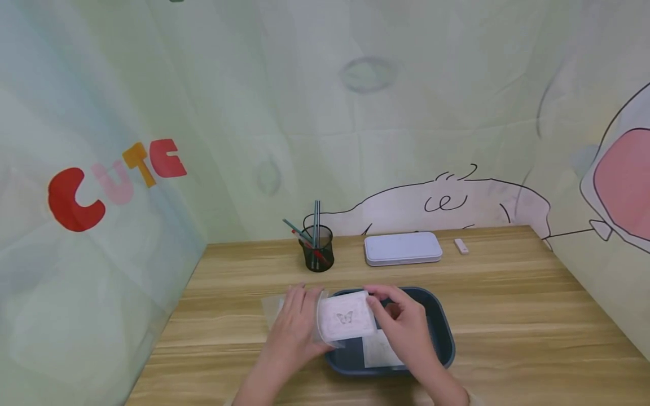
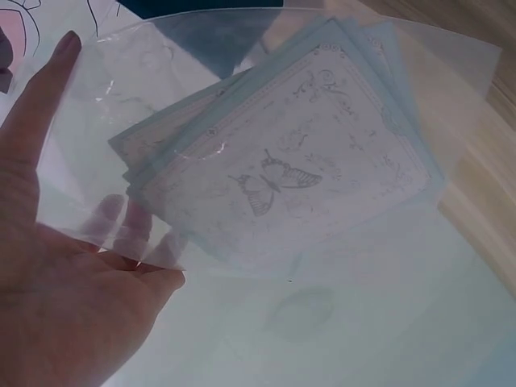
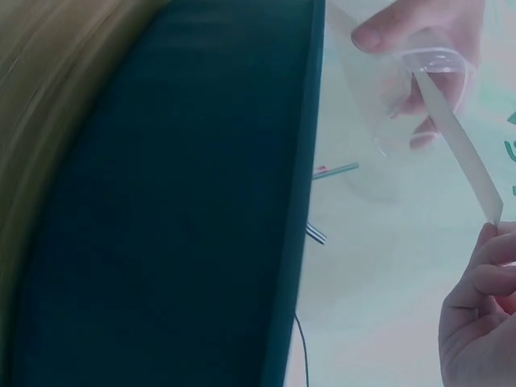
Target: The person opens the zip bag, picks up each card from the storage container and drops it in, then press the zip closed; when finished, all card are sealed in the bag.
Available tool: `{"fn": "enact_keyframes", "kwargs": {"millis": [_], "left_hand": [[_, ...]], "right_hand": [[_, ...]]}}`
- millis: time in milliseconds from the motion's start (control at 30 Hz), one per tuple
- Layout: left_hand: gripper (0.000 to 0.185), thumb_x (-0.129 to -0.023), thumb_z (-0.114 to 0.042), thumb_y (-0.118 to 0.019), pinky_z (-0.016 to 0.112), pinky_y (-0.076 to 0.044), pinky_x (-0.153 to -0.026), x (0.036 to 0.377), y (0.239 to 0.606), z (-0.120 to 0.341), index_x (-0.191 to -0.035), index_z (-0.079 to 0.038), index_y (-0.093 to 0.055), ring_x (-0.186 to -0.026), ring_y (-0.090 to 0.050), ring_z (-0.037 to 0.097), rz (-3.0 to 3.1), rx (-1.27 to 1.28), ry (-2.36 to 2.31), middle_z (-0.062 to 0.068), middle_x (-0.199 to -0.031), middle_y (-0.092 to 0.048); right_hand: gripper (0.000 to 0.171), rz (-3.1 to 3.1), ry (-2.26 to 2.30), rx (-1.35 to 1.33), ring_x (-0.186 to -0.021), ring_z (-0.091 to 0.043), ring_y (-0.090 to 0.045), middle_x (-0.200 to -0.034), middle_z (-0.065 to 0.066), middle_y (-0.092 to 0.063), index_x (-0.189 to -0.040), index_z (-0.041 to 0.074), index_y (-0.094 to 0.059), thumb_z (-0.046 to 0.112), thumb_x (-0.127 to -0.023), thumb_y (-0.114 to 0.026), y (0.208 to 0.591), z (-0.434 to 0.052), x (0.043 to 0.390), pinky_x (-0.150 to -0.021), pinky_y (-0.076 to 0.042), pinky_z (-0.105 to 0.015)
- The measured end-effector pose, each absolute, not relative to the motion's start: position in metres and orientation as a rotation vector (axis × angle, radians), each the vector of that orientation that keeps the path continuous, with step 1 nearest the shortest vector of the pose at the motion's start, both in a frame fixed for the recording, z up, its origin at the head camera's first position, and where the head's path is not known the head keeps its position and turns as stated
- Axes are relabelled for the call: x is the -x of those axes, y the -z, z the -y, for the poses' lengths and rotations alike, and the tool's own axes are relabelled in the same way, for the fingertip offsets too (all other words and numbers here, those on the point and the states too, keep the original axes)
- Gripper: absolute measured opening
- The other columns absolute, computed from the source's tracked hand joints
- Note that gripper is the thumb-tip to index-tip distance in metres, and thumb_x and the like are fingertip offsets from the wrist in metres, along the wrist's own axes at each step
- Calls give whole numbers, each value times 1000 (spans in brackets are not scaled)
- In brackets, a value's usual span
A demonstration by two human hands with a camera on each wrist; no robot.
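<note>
My left hand [image 1: 294, 324] holds a clear plastic bag [image 2: 355, 234] near its mouth, thumb on one side and fingers on the other. Inside the bag show several overlapping cards [image 2: 266, 173] with pale blue borders and a grey butterfly print. A white butterfly card [image 1: 350, 317] sticks out of the bag's mouth over the tray. My right hand [image 1: 406, 324] pinches this card's outer edge; the right wrist view shows the card [image 3: 461, 149] edge-on between both hands. Below them, a pale printed sheet [image 1: 378, 352] lies in the dark blue tray [image 1: 447, 338].
Behind the tray stands a black mesh cup [image 1: 319, 259] with pens and pencils. Right of it lie a pale lavender case [image 1: 403, 248] and a small white eraser-like block [image 1: 461, 246]. The wooden table [image 1: 518, 316] meets a printed cloth backdrop [image 1: 304, 113] at its back and sides.
</note>
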State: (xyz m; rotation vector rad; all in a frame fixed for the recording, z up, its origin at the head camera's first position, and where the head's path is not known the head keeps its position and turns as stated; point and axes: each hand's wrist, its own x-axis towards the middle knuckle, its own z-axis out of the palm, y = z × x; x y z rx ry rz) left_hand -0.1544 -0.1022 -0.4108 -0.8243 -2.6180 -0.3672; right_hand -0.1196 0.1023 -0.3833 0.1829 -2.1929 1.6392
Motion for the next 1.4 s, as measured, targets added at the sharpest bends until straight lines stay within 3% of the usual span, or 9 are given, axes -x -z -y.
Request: {"fn": "enact_keyframes", "kwargs": {"millis": [400,867,1167,1400], "left_hand": [[102,-42,-44,-84,36,-20,-107,153,412,100,-125,-2,-40,-117,-34,30,2590,842,416,11,-110,-46],[102,-41,-40,-85,39,-22,-106,151,411,98,-124,0,-42,-114,-37,31,2542,885,433,12,-110,-46],[101,-44,-42,-84,41,-19,-107,153,412,98,-125,-1,-41,-116,-36,31,2568,879,412,12,-112,-46],[101,-43,-42,-84,41,-21,-106,153,412,98,-125,-1,-41,-115,-37,31,2552,882,418,12,-111,-47]], "right_hand": [[17,2242,-1819,-209,-44,-11,-43,-80,-1,-60,-99,12,-67,14,-83,-63,394,-87,127,-35,-34,-21],[18,2389,-1761,-279,-42,-8,-39,-74,1,-63,-97,12,-64,14,-80,-67,391,-71,135,-36,-33,-19],[29,2423,-1722,-253,-43,-10,-42,-71,14,-63,-98,23,-58,36,-74,-69,427,-66,152,-35,-36,-23],[32,2436,-1704,-286,-43,-11,-42,-71,14,-64,-100,23,-58,39,-74,-68,423,-70,148,-35,-36,-22]]}}
